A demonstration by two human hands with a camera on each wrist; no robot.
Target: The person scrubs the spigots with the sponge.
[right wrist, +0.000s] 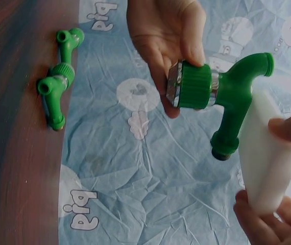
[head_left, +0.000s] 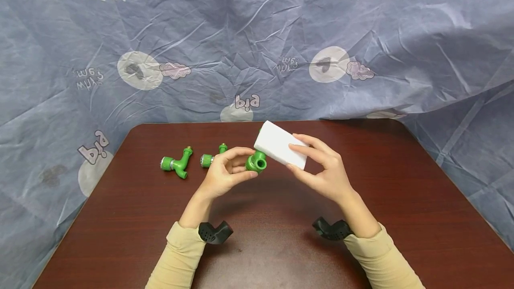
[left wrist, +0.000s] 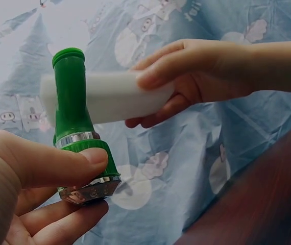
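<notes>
Above the table, my left hand (head_left: 225, 171) pinches the ribbed knob of a green plastic tap (left wrist: 71, 97) between thumb and fingers. The tap has silver rings, and its spout and threaded inlet stick out free of the hand. My right hand (head_left: 327, 171) grips a white sponge block (head_left: 279, 145) by one end, thumb on one side and fingers on the other. In the right wrist view the sponge's far end lies right against the tap's body (right wrist: 235, 94); exact contact is hard to tell. The sponge hides part of the tap in the head view.
Two similar green taps lie on the table to the left: one farther out (head_left: 176, 163), another (head_left: 206, 160) partly behind my left hand. The dark red-brown table (head_left: 381, 191) ends at a hanging blue-grey printed cloth (head_left: 257, 57). Black devices (head_left: 217, 232) sit at both wrists.
</notes>
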